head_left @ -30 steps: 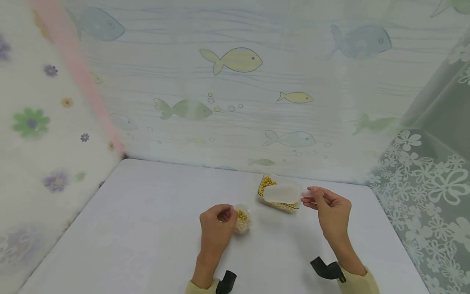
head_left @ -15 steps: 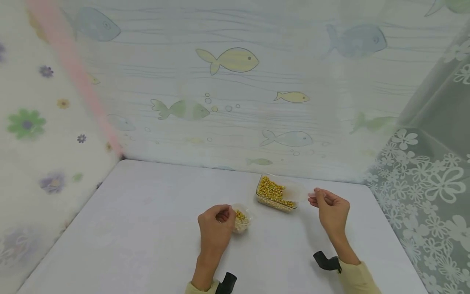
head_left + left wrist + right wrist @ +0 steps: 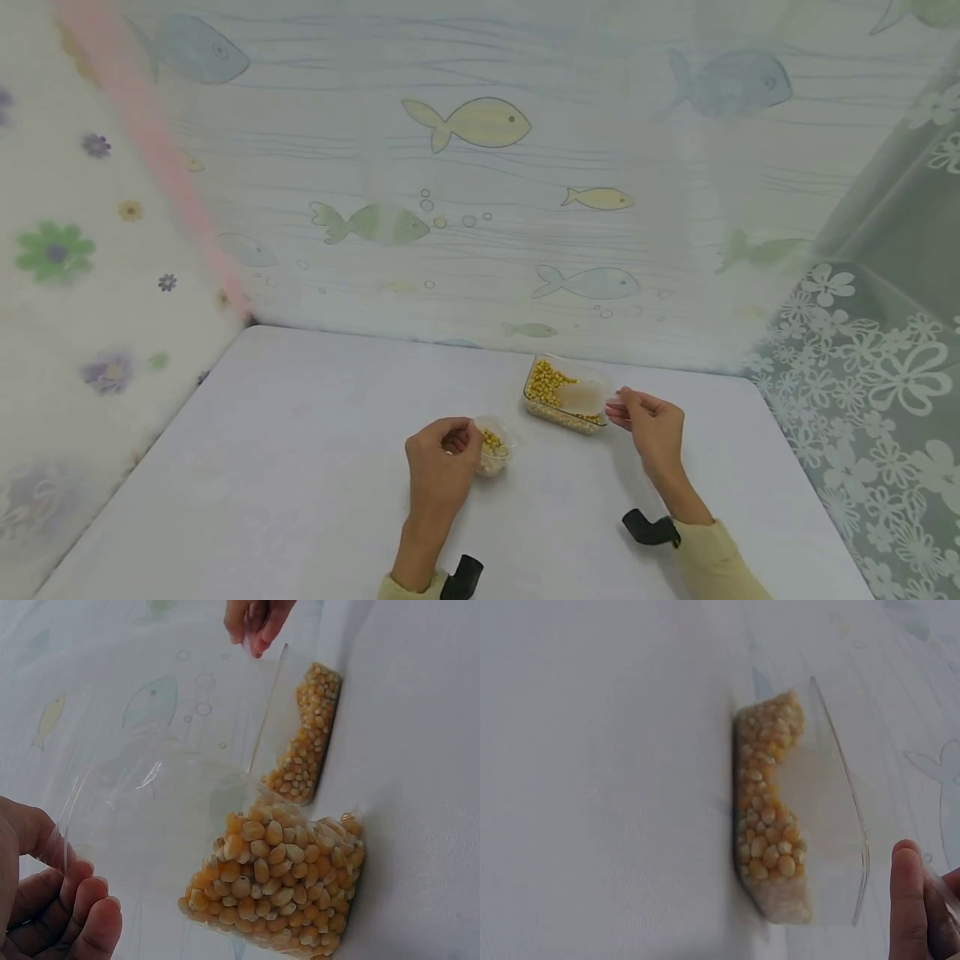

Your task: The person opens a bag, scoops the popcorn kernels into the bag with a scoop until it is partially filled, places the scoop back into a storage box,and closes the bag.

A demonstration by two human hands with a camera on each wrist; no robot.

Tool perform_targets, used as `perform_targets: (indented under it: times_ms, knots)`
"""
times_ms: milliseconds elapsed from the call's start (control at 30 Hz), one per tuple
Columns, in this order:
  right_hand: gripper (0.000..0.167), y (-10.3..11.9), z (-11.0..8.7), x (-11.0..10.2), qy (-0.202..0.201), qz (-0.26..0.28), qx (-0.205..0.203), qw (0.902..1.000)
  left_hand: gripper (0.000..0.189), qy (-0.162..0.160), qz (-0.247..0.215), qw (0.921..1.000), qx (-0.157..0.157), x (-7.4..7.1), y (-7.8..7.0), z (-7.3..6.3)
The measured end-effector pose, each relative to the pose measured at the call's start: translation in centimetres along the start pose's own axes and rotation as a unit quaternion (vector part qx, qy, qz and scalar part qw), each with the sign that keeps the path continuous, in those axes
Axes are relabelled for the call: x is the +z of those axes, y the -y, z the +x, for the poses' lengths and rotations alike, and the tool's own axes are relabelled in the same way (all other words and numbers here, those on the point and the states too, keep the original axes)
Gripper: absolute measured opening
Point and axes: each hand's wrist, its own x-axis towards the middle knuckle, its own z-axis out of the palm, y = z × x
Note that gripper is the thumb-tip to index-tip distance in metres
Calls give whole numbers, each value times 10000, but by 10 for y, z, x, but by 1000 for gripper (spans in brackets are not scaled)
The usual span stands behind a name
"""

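Observation:
My left hand (image 3: 441, 462) pinches the top edge of a clear plastic bag (image 3: 150, 817). Yellow corn kernels (image 3: 277, 877) fill the bottom of the bag, which sits on the table. Farther back and to the right stands a clear rectangular container (image 3: 840, 750), partly filled with more corn kernels (image 3: 546, 382). With thumb and fingers, my right hand (image 3: 656, 429) holds the handle of a translucent white scoop (image 3: 585, 397) at the container's right end. The scoop's blade lies inside the container, against the kernels.
Everything stands on a white table (image 3: 300, 467), whose back edge runs along a fish-print curtain (image 3: 465, 250). The container is close to that edge. A grey curtain with white flowers (image 3: 900, 383) hangs on the right. Black wrist mounts (image 3: 651, 528) show on both sleeves.
The scoop was over the container, then drew right to its right end, uncovering kernels. Now my right hand has moved left, carrying the blade further in. The left hand and bag stay put.

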Motion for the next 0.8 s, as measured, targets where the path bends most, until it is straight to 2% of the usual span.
perform_targets:
  times_ms: [133, 233, 433, 500, 633, 800]
  knots:
    - [44, -1, 2, 1, 401, 124, 679, 9968, 8, 18, -1, 10000, 13, -1, 1, 0]
    - [48, -4, 3, -1, 593, 395, 990, 9925, 7, 59, -5, 10000, -46, -1, 0, 0]
    - [51, -5, 3, -10, 610, 1072, 1369, 9829, 6, 98, 2, 9999, -71, -1, 0, -2]
    - [45, -4, 2, -12, 540, 1309, 1512, 9783, 6, 94, 12, 9999, -46, -1, 1, -1]
    - [19, -2, 0, -15, 503, 1823, 1855, 9643, 6, 79, 12, 9999, 66, -1, 1, 0]
    - [27, 0, -2, -16, 589, 2563, 2317, 9366, 6, 129, -5, 9999, 112, -2, 2, 1]
